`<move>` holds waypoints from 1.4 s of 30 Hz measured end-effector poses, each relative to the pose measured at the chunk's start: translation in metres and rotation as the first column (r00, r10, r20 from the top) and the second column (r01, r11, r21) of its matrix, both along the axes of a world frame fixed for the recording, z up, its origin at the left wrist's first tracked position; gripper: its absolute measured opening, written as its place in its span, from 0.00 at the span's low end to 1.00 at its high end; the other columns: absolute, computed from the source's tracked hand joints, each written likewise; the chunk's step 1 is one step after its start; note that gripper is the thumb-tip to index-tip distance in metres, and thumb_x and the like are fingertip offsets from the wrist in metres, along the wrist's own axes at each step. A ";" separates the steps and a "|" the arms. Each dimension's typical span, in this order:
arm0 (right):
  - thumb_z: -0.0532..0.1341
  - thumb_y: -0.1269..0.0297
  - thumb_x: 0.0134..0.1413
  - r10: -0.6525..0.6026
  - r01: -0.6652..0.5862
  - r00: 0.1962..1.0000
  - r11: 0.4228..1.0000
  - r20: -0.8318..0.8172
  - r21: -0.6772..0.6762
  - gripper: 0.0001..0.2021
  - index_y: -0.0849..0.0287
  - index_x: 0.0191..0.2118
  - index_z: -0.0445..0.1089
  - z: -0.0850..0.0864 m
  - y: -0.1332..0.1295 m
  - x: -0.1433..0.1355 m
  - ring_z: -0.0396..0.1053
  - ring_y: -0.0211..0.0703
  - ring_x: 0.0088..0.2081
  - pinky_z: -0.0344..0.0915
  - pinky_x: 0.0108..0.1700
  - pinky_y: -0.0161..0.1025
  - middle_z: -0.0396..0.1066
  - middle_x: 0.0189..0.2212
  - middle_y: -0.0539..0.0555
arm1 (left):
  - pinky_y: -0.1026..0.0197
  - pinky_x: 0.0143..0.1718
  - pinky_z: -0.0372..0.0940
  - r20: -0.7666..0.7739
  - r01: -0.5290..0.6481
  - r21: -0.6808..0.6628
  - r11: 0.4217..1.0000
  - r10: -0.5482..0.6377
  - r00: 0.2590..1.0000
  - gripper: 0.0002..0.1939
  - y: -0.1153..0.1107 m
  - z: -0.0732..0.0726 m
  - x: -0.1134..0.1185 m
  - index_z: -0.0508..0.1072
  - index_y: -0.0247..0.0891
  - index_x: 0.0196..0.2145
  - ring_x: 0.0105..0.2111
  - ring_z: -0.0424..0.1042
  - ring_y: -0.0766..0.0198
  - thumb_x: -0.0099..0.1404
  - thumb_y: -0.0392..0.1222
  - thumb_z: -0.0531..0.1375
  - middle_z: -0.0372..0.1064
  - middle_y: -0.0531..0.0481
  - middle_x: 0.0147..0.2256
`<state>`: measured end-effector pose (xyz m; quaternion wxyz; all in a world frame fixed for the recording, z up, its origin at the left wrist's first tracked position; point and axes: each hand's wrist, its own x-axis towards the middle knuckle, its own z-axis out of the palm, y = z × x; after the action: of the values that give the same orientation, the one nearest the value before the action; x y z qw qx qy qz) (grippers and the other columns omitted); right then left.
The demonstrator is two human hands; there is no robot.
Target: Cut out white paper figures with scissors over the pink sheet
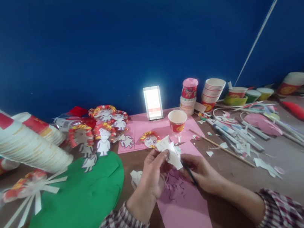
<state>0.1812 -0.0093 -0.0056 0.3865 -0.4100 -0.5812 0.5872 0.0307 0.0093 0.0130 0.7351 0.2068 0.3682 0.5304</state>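
Note:
Between the thumb and fingers of my left hand (pixel 156 170) is a small white paper cutout (pixel 172 152) with dark drawn lines. Closed around black-handled scissors (pixel 189 172), my right hand (pixel 206 172) is at the paper's lower right edge; the blades are mostly hidden. Beneath both hands lies a pink paper sheet (pixel 186 221) with dark curly marks or scraps on it. White paper scraps (pixel 136 178) rest beside my left wrist. Just beyond the hands is a round orange-and-red ring with a drawn face (pixel 149 140).
A green paper sheet (pixel 75 213) and leaning stacked paper cups (pixel 27 144) occupy the left. Paper figures (pixel 103 142) with ring decorations stand behind. One cup (pixel 178 121) sits on pink paper. Rightward are a wooden stick (pixel 226 150), several markers (pixel 232 136) and scraps. A blue wall (pixel 87 43) rises behind.

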 end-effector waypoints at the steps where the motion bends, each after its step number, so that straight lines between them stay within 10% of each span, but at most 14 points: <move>1: 0.64 0.63 0.49 0.000 0.000 1.000 1.000 -0.006 0.003 0.09 0.62 0.35 0.68 0.000 0.000 0.000 0.57 0.33 0.27 0.54 0.26 0.29 0.61 0.25 0.47 | 0.69 0.23 0.64 -0.015 0.000 0.010 1.000 0.000 1.000 0.09 0.000 0.000 0.001 0.70 0.35 0.33 0.22 0.68 0.72 0.52 0.36 0.64 0.69 0.54 0.25; 23: 0.64 0.62 0.48 -0.008 0.005 0.985 1.000 0.174 0.015 0.10 0.64 0.32 0.67 -0.003 0.001 0.002 0.50 0.30 0.20 0.48 0.20 0.28 0.56 0.19 0.45 | 0.67 0.22 0.62 -0.200 0.004 0.009 1.000 -0.002 0.980 0.10 -0.003 -0.001 0.005 0.68 0.34 0.29 0.20 0.67 0.68 0.53 0.44 0.62 0.68 0.51 0.22; 42: 0.63 0.59 0.49 0.049 -0.053 0.991 0.998 0.126 0.026 0.15 0.63 0.41 0.71 0.005 0.002 0.001 0.63 0.38 0.29 0.61 0.30 0.31 0.70 0.29 0.51 | 0.70 0.19 0.60 -0.304 -0.006 0.016 1.000 0.010 0.953 0.11 -0.003 -0.010 0.005 0.70 0.34 0.28 0.18 0.63 0.72 0.51 0.44 0.63 0.65 0.54 0.20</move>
<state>0.1821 -0.0075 -0.0003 0.3401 -0.4254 -0.6232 0.5612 0.0353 0.0067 0.0029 0.6659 0.2897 0.4740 0.4979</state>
